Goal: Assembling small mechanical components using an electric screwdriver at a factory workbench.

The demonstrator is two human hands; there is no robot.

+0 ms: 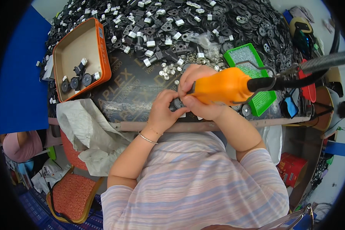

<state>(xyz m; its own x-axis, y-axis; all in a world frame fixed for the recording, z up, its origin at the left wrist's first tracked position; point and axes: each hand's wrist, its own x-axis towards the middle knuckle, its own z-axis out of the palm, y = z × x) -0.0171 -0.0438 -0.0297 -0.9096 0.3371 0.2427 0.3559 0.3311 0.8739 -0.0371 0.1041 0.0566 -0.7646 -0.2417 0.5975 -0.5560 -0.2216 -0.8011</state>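
Observation:
My left hand (163,109) is closed with thumb and fingers on a small black round part (176,104), like a caster wheel, at the table's near edge. My right hand (199,94) wraps round the front of an orange power screwdriver (222,86), just above and to the right of that part. The tool's tip is hidden behind my fingers. From its back end a black cable (272,83) runs off to the right. Small silver washer-like pieces (170,71) lie scattered beyond my hands. Other black discs (246,110) sit under the tool, near the edge.
Heaped black parts with white ends (153,30) and black discs (253,23) cover the far table. An orange tray (105,57) at left holds several assembled casters. Green trays (272,101) of small metal pieces stand right. A spring (326,62) hangs above them. Pale sacking (78,119) drapes the left edge.

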